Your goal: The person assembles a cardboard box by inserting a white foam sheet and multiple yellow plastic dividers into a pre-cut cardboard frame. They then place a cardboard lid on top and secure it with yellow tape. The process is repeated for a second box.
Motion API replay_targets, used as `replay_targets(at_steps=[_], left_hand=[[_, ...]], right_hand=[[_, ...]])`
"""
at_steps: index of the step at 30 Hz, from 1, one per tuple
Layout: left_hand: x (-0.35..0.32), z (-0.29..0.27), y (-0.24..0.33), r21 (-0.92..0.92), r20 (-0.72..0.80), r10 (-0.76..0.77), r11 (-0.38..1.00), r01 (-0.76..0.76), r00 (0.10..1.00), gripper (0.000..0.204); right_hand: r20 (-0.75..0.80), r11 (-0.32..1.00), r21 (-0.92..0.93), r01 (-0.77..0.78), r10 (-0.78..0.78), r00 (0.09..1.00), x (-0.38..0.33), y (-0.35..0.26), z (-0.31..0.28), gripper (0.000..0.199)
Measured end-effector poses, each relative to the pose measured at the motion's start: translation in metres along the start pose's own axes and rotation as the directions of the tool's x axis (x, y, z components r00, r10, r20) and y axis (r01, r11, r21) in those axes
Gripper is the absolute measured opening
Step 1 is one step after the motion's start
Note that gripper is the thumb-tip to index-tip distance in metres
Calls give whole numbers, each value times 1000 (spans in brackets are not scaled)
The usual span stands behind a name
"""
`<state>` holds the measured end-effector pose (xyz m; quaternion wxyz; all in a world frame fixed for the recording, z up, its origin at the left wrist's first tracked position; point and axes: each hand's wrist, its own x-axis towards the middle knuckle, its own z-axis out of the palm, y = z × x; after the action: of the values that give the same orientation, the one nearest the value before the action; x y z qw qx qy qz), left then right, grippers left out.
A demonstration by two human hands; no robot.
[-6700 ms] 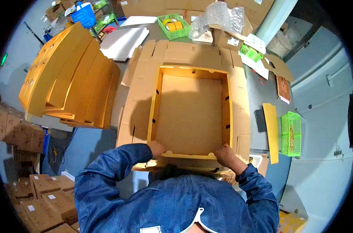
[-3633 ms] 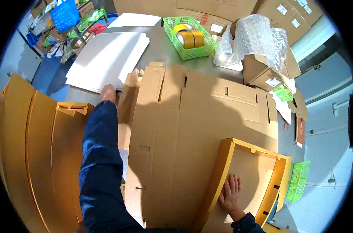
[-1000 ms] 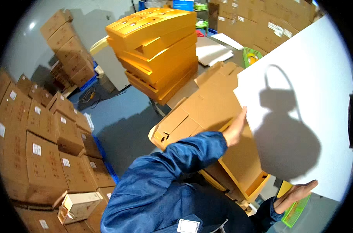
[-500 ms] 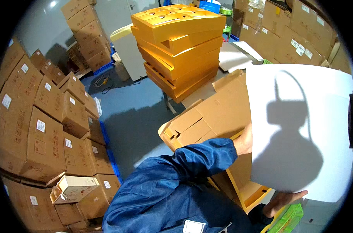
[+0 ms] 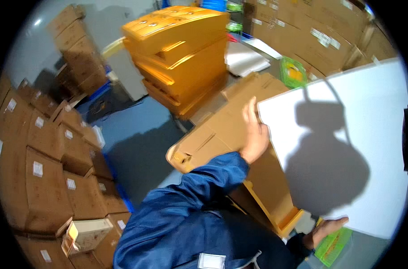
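A large white board or flat panel (image 5: 379, 188) fills the right side, with a dark shadow cast across it. My left hand (image 5: 256, 136) is against its left edge, fingers stretched upward near the corner and palm on the edge. At the lower edge, my right hand (image 5: 327, 231) bears on the panel with its fingers pointing right. Part of each hand's grip is hidden. Beneath and left of the panel lies an opened brown cardboard piece (image 5: 233, 130) with folded flaps. Next to it is a yellow-edged tray or box (image 5: 287, 224), partly covered by the panel.
A tall stack of yellow trays (image 5: 181, 58) stands ahead. Cardboard cartons (image 5: 47, 179) are piled along the left, and more cartons (image 5: 302, 27) at the far right. Green baskets sit beyond the panel (image 5: 293, 71) and below my right hand (image 5: 332, 249). Blue floor (image 5: 136, 134) shows between.
My left hand has come out from behind the panel to its left edge, fingers now in sight. The panel has tilted, its near-left corner lower. The whole view has shifted and blurred.
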<state>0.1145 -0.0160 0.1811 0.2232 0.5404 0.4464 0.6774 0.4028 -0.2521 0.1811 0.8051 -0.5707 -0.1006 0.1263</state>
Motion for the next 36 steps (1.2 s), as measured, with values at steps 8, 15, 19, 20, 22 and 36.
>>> replay_targets(at_steps=[8, 15, 19, 20, 22, 36], left_hand=[[-7, -11, -42, -10, 646, -264, 936, 353, 717, 51], [-30, -5, -95, 189, 799, -236, 972, 141, 553, 32], [-35, -7, -84, 361, 843, -326, 933, 0, 428, 38], [-35, -8, -84, 407, 843, -364, 913, -29, 397, 39], [-35, -15, -99, 357, 901, -307, 926, -121, 308, 44], [53, 53, -5, 175, 827, 121, 872, -457, 548, 50]], right_hand=[[272, 898, 167, 407, -439, 856, 9, 40, -29, 70], [200, 864, -16, 504, -491, 848, 5, 55, -32, 67], [223, 897, -91, 433, -405, 887, -7, 70, -51, 50], [235, 887, -117, 446, -412, 880, -4, 78, -57, 50], [213, 940, -111, 322, -294, 932, -7, 89, -53, 55], [250, 860, -506, -65, 219, 943, 16, 100, -33, 55]])
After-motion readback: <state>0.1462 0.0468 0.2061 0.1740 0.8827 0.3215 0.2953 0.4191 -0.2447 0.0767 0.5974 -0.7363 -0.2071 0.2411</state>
